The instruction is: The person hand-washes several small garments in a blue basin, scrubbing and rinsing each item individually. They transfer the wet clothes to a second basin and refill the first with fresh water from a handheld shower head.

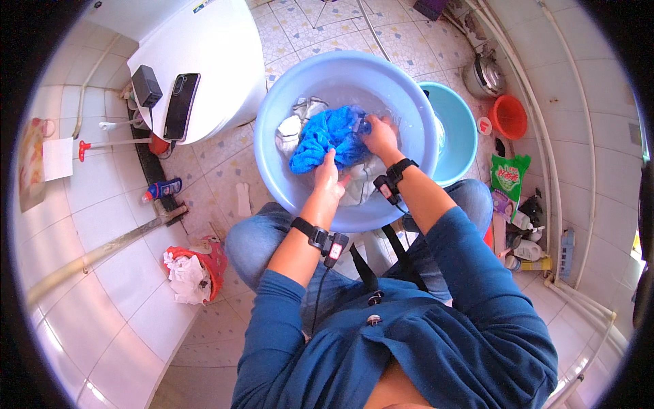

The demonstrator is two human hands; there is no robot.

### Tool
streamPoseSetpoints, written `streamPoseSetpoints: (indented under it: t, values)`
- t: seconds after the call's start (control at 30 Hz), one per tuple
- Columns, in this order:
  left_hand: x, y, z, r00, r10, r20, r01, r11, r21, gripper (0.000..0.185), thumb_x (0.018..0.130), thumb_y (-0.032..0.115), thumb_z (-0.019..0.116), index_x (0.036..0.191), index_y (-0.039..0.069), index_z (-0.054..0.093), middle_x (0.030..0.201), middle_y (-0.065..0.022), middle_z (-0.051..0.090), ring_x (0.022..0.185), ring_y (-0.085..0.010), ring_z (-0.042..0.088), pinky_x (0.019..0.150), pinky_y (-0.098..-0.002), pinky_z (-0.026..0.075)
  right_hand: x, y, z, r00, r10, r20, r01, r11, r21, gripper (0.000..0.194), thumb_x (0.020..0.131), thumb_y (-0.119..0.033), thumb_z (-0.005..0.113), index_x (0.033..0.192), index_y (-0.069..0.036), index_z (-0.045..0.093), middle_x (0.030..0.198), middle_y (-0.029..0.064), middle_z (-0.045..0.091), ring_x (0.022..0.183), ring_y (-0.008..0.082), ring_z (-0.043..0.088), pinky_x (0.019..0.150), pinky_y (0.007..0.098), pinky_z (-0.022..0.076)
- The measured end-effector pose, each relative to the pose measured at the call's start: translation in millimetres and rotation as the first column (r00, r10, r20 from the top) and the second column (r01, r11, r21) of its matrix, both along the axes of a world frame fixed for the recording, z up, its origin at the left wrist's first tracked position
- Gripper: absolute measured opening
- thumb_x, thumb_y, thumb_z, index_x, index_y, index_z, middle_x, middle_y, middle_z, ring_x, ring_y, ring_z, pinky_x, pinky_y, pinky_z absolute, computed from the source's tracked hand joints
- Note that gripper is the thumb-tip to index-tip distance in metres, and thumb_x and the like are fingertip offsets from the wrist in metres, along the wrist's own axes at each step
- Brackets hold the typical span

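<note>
A large light-blue plastic basin stands before me with water in it. Inside, a bright blue wet cloth lies bunched up. My left hand grips the cloth's near edge, thumb on top. My right hand holds its right end, fingers partly hidden by the cloth and water. White fabric with dark stripes lies at the basin's left side, and more pale fabric is in the water below the blue cloth.
Right of the basin stands a turquoise tub, with a red bowl and a metal kettle beyond. A smartphone and black power adapter rest on a white surface at upper left. A red waste bin holds crumpled paper.
</note>
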State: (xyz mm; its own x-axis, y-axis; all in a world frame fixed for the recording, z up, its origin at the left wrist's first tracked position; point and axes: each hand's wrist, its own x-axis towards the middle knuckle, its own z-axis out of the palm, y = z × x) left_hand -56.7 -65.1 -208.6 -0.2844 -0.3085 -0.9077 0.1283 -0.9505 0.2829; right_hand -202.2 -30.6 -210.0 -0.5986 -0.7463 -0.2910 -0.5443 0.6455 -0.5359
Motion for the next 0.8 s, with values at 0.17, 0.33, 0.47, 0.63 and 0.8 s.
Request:
streamPoseSetpoints:
  t: [0.17, 0.33, 0.47, 0.63, 0.8]
  values:
    - [-1.9, -9.9, 16.1, 0.934, 0.059, -0.353, -0.021, 0.994, 0.110, 0.058, 0.078, 0.057, 0.049, 0.117, 0.014, 0.047, 0.109, -0.0053, 0.052, 0.096, -0.0229, 0.051, 0.077, -0.0428, 0.044, 46.4, 17.8, 56.8, 0.985, 0.166, -0.054, -0.169, 0.826, -0.538, 0.036, 0.058, -0.005, 0.059, 0.093, -0.008, 0.056, 0.086, 0.0140, 0.051, 0.088, 0.0337, 0.049, 0.077, 0.0400, 0.0397]
    - [3.7, -11.2, 20.4, 0.793, -0.105, -0.600, -0.015, 0.982, -0.191, 0.046, 0.085, 0.042, 0.042, 0.113, 0.006, 0.048, 0.110, -0.0092, 0.053, 0.097, -0.0225, 0.053, 0.087, -0.0369, 0.042, 87.4, 35.2, 97.9, 0.968, 0.248, -0.025, -0.218, 0.797, -0.564, 0.023, 0.057, -0.014, 0.064, 0.079, -0.009, 0.062, 0.077, 0.0111, 0.047, 0.077, 0.0303, 0.047, 0.072, 0.0395, 0.0395]
    - [-2.5, -3.5, 7.5, 0.885, 0.032, -0.465, -0.123, 0.978, -0.168, 0.037, 0.083, 0.031, 0.043, 0.109, 0.005, 0.049, 0.106, -0.0097, 0.053, 0.099, -0.0216, 0.053, 0.083, -0.0375, 0.045, 69.4, 3.3, 72.6, 0.995, -0.031, 0.099, 0.079, 0.848, -0.525, 0.025, 0.061, -0.024, 0.068, 0.073, -0.005, 0.058, 0.091, 0.0157, 0.047, 0.086, 0.0319, 0.048, 0.077, 0.0407, 0.0406]
    - [-2.4, -8.2, -3.9, 0.893, -0.004, -0.449, -0.155, 0.936, -0.316, 0.023, 0.077, 0.027, 0.052, 0.089, 0.007, 0.053, 0.083, -0.0056, 0.055, 0.073, -0.0166, 0.055, 0.067, -0.0295, 0.046, 80.8, 13.5, 67.9, 0.987, 0.051, 0.155, 0.049, 0.814, -0.579, 0.021, 0.064, -0.019, 0.065, 0.068, -0.003, 0.052, 0.108, 0.0179, 0.051, 0.101, 0.0329, 0.048, 0.083, 0.0407, 0.0398]
    - [-4.4, 1.8, -1.8, 0.919, 0.163, -0.359, -0.205, 0.975, -0.082, 0.031, 0.081, 0.035, 0.050, 0.096, 0.008, 0.052, 0.092, -0.0078, 0.054, 0.084, -0.0198, 0.055, 0.073, -0.0361, 0.047, 78.2, 7.6, 62.7, 0.995, -0.090, 0.049, 0.102, 0.895, -0.433, 0.019, 0.067, -0.026, 0.060, 0.069, -0.006, 0.058, 0.083, 0.0142, 0.058, 0.079, 0.0333, 0.054, 0.068, 0.0422, 0.0435]
